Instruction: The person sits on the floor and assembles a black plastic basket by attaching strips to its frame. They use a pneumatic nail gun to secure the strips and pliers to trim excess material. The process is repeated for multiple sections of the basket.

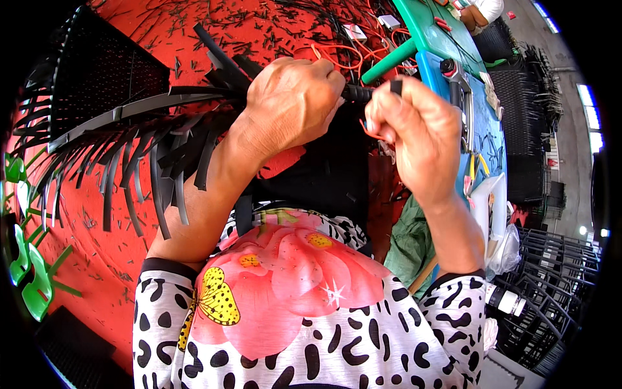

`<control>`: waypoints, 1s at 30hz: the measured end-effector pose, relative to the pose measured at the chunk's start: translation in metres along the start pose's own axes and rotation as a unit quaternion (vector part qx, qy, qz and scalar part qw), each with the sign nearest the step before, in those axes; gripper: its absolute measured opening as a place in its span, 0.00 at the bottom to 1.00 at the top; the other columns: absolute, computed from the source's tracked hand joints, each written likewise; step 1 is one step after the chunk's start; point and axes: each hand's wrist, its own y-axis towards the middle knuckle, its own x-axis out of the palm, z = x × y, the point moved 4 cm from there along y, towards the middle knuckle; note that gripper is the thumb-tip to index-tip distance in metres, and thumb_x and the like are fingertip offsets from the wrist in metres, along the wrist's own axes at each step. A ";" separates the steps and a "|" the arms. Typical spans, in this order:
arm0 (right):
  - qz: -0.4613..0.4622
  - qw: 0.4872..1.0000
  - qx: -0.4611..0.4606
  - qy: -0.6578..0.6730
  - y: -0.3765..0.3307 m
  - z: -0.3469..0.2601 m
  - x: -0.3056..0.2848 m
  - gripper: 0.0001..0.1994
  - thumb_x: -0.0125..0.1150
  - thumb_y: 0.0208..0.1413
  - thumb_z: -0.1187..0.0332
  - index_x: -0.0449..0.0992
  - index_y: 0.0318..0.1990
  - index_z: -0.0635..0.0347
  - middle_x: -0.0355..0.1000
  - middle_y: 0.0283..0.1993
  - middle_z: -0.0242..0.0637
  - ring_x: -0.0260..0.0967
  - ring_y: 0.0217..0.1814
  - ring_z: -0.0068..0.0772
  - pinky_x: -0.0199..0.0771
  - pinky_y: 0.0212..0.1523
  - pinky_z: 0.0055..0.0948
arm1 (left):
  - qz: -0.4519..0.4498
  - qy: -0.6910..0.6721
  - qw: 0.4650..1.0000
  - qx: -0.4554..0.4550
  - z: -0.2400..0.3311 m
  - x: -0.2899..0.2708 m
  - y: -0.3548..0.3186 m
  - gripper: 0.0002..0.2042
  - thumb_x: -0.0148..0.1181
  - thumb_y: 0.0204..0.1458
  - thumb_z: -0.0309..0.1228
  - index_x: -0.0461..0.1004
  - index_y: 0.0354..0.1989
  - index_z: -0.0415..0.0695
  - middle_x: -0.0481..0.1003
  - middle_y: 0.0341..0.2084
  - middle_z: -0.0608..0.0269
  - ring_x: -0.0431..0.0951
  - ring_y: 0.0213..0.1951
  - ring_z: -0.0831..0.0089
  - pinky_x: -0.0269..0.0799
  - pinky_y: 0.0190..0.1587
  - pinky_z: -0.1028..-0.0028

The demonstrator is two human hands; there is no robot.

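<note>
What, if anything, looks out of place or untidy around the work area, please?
Many dark scraps litter the red floor, thickest toward the top of the view, so it looks unswept. An orange cord also lies in loose loops near the green tubular leg, looking tangled.

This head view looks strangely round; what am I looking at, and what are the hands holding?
No robot here: these are a person's own bare hands, seen from above by a fisheye camera worn on the head, which bends straight edges. The left hand is closed in a fist near a fringe of black strips; exactly what it grips is hidden. The right hand pinches a flat black band, its end poking up. At right is a blue table with a silver-and-black tool on it. Beneath lies a red floor.
</note>
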 end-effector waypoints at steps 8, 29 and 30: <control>-0.011 0.992 0.009 -0.126 0.077 0.017 0.003 0.11 0.60 0.52 0.69 0.72 0.23 0.66 0.68 0.18 0.44 0.68 0.22 0.36 0.66 0.27 0.34 | 0.009 0.033 0.999 0.021 -0.002 0.009 -0.006 0.11 0.64 0.42 0.30 0.73 0.34 0.42 0.71 0.27 0.60 0.75 0.30 0.60 0.72 0.36 0.64; -0.262 0.949 0.135 -0.110 0.112 0.107 0.001 0.12 0.57 0.54 0.66 0.76 0.30 0.69 0.75 0.25 0.44 0.75 0.29 0.35 0.74 0.31 0.32 | -0.013 0.049 0.999 0.009 -0.005 0.011 0.004 0.17 0.67 0.39 0.27 0.76 0.41 0.44 0.69 0.24 0.62 0.74 0.27 0.61 0.70 0.30 0.64; -0.275 0.950 0.120 -0.091 0.108 0.105 -0.003 0.11 0.57 0.54 0.67 0.76 0.31 0.69 0.75 0.27 0.44 0.75 0.31 0.35 0.74 0.32 0.31 | -0.014 0.046 0.999 0.009 -0.005 0.011 0.003 0.17 0.67 0.39 0.27 0.76 0.41 0.44 0.69 0.24 0.62 0.74 0.27 0.61 0.70 0.30 0.64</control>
